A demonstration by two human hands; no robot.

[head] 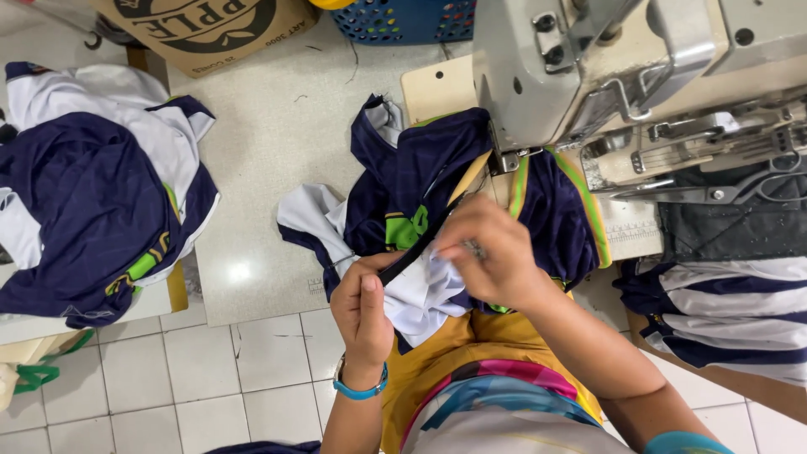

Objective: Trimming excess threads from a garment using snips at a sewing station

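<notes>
Garments in navy and white lie heaped on a low surface at the far left, with a cardboard box and a blue plastic basket above them at the top edge. Next comes the pale worktable, and on it a navy sports jersey with white panels and green trim, bunched in front of the person. The left hand, a blue band at its wrist, is closed around a narrow black strip and the white fabric beneath it, thumb on top. Just to its right, the right hand pinches the same part of the jersey with fingers curled tight; what sits between the fingertips is too small to tell. Behind the hands stands an industrial sewing machine. A folded stack of navy-and-white striped pieces rests at the far right.
</notes>
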